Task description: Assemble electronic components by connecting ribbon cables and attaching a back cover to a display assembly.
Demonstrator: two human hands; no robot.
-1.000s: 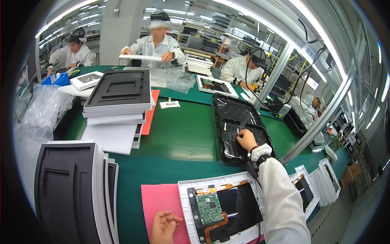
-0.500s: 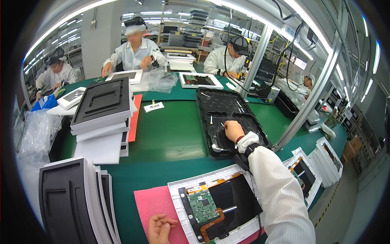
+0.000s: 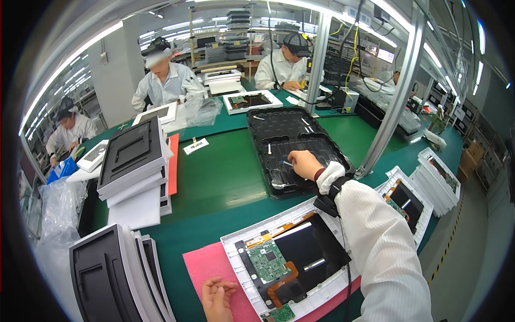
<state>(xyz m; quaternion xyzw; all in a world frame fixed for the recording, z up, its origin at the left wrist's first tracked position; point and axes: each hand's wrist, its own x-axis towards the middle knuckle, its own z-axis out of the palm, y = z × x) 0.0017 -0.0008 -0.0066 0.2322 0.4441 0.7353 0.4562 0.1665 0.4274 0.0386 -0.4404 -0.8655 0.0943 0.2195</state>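
My right hand (image 3: 306, 164) reaches over the black plastic tray (image 3: 257, 123), its fingers pinched on a small pale strip with a bluish end, seemingly a short flat cable (image 3: 288, 162). Other small white strips lie in the tray's hollows. My left hand (image 3: 217, 298) holds nothing; its fingers are loosely curled and apart over the pink foam sheet (image 3: 199, 262). Between my arms an opened white-framed display panel (image 3: 316, 247) lies on the foam. It carries a green circuit board (image 3: 266, 261) and an orange flex cable (image 3: 282, 284).
Black-and-white panel frames are stacked at the left (image 3: 131, 145) and near left (image 3: 99, 268). More panels (image 3: 402, 201) lie at the right, by a metal post (image 3: 394, 102). A black coiled cord (image 3: 348, 279) hangs from my right wrist. Co-workers sit across the green table (image 3: 220, 166).
The whole view has shifted with my head. My right hand stays over the tray, with the strip showing more plainly at its fingertips. The co-worker opposite has drawn their hands back.
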